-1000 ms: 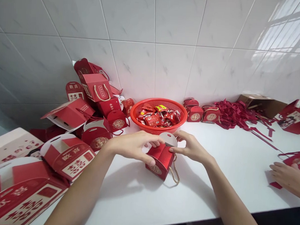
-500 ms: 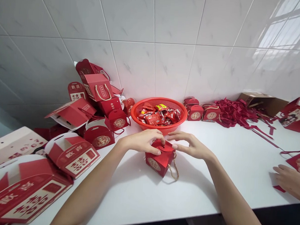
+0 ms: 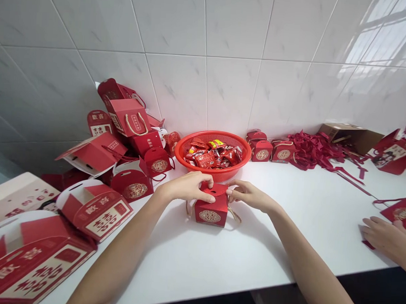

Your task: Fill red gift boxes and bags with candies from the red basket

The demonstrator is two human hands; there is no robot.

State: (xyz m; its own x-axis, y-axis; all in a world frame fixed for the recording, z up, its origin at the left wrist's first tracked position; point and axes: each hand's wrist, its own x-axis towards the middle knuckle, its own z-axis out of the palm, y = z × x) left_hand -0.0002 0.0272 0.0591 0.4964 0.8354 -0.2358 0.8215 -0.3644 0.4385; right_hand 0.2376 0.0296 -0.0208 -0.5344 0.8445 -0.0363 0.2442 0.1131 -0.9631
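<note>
A small red gift box (image 3: 210, 213) with a gold round emblem stands upright on the white table, its front face toward me. Curled over the left side of its lid is my left hand (image 3: 191, 187), thumb on the front edge and fingers behind the flap. My right hand (image 3: 250, 195) pinches at the lid's right edge; its fingertips partly hide what they grip there. Twisted rope handles (image 3: 234, 214) hang at both sides of the box. Just behind it sits a red plastic basket (image 3: 218, 174) of wrapped candies (image 3: 206, 158).
Several red gift boxes (image 3: 134, 185) are piled on the left, with larger ones (image 3: 46, 270) nearer me. Two small boxes (image 3: 259, 153), red ribbons (image 3: 306, 149) and a cardboard box (image 3: 351, 136) line the wall. Another person's hand (image 3: 384, 238) rests at the right.
The gift box has turned so its emblem side faces me. My right hand has come in from above to the lid's right edge, and its fingers have closed.
</note>
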